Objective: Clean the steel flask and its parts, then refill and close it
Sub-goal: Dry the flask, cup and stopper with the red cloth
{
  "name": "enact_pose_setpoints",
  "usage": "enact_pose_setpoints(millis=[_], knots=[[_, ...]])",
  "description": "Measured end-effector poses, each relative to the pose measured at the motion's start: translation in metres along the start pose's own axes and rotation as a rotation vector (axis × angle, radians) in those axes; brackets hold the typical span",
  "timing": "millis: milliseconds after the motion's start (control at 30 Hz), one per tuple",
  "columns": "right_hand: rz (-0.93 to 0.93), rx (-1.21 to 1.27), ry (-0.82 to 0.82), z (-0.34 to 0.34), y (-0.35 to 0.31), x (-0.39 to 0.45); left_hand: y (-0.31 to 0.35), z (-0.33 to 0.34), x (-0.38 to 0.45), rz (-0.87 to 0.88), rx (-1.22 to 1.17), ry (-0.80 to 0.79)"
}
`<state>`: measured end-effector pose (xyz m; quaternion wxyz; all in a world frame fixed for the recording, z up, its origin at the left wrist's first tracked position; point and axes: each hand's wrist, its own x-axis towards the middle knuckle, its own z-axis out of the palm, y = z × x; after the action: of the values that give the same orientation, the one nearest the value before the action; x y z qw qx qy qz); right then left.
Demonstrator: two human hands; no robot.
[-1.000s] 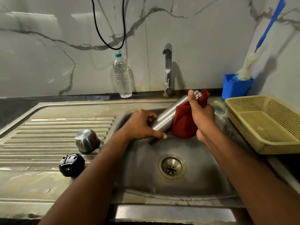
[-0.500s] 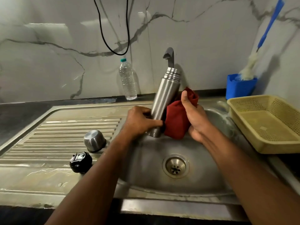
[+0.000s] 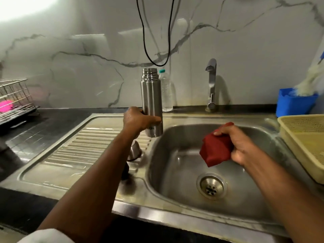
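Our left hand grips the uncapped steel flask upright; our right hand clutches a red cloth over the sink. Wiping seems done; refilling and closing remain.

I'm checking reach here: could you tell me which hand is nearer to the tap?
Right. The right hand holds the red cloth below the tap; the left hand grips the flask farther left.

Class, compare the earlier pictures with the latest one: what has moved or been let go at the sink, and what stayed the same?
The left hand has raised the steel flask from tilted to upright and carried it left, over the drainboard edge. The right hand has pulled the red cloth off the flask and holds it over the sink basin. Each hand's grip stayed; the flask remains uncapped.
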<state>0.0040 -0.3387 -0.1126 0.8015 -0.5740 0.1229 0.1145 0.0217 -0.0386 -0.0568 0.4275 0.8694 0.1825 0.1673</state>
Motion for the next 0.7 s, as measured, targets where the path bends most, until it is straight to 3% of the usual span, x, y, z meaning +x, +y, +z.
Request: enact_pose_setpoints(millis=[400,700], knots=[[-0.067,-0.208,0.196,0.001,0.016,0.018,-0.03,-0.032,0.04,-0.087,0.104,-0.079],[-0.11,-0.231,0.181,-0.001,0.015,0.02,-0.045,-0.029,0.044,-0.13,-0.032,-0.151]])
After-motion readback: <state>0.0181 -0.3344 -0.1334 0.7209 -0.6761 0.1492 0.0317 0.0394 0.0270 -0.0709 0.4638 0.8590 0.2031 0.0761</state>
